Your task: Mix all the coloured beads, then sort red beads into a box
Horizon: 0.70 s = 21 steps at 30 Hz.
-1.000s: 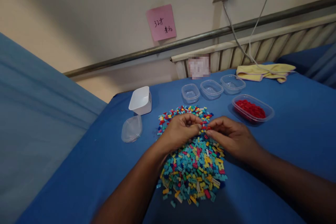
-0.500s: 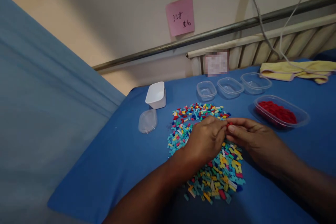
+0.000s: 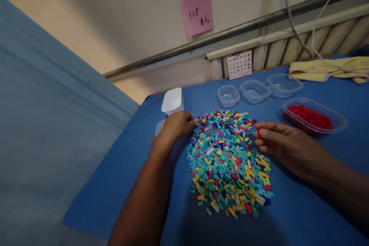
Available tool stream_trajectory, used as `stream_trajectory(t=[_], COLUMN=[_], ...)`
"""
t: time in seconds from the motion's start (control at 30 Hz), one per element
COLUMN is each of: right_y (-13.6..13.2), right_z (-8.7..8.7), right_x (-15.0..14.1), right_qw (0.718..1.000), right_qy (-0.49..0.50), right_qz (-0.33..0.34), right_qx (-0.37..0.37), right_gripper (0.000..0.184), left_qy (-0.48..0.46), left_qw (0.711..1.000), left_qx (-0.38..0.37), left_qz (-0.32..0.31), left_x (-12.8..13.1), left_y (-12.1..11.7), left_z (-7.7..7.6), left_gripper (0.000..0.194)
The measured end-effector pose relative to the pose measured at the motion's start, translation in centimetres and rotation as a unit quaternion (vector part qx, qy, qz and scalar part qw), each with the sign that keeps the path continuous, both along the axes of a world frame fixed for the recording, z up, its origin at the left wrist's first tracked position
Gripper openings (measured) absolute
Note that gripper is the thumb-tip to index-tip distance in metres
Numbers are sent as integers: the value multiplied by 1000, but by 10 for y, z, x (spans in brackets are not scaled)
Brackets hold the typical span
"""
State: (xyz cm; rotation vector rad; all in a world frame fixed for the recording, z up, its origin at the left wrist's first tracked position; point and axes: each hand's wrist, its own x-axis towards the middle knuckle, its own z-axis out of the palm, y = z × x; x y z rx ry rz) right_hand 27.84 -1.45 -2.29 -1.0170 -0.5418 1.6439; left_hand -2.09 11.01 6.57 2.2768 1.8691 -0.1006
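Note:
A heap of small coloured bricks (image 3: 229,161), mostly teal with yellow, red and blue, lies on the blue table (image 3: 311,207). My left hand (image 3: 176,127) rests at the heap's upper left edge, its fingers curled and pinching at the bricks there. My right hand (image 3: 281,144) lies at the heap's right edge and pinches a small red brick (image 3: 259,132) between thumb and fingers. A clear tray of red bricks (image 3: 314,116) stands to the right of that hand.
Three clear tubs (image 3: 255,91) stand in a row behind the heap. A white cup (image 3: 172,102) and a clear lid sit at the back left, partly behind my left hand. A yellow cloth (image 3: 328,69) and cables lie at the far right. The table's left edge drops off beside my left forearm.
My hands, together over the heap before, have parted. The left hand moved out to the heap's upper left edge; the right kept the red brick. The camera has shifted left.

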Motion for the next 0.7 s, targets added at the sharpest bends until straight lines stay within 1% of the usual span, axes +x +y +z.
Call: stream_trajectory(t=[0.1,0.17,0.23,0.3,0.4,0.53,0.57,0.6,0.63,0.67,0.7], right_y=[-1,-1,-1,-2,-2,-2,-2,-2,-3,-5,-6], right_z=[3,3,2,-1,-6,-3,0,3,6,9,13], right_x=[3,5,7,9,10,13,14,14,14,13,11], right_qw=[999,998,997,997,997,997,997,996,995,994,993], right_qy=[32,46,47,29,-8,-18,-8,7,21,32,40], right_qz=[15,22,27,29,31,53,62,72,83,94,106], right_qx=[-22,-36,-50,-65,-68,-48,-45,-43,-43,-45,-47], right_gripper=[39,37,33,30,30,25,30,39,47,52,52], left_qy=[16,18,13,-2,-38,-84,-118,-173,-243,-325,-401], left_qw=[1000,999,999,1000,999,995,991,982,965,938,905], left_qx=[-21,-22,-22,-25,-32,-45,-53,-68,-88,-109,-132], left_qz=[11,17,20,14,-2,-21,-26,-31,-36,-43,-52], left_x=[-10,-8,-5,-3,-3,-6,-5,-3,3,11,21], left_y=[10,12,12,11,9,10,9,7,4,-2,-10], left_z=[-14,-23,-27,-29,-28,-26,-24,-21,-18,-14,-10], left_gripper=[19,22,21,16,7,8,7,8,11,16,20])
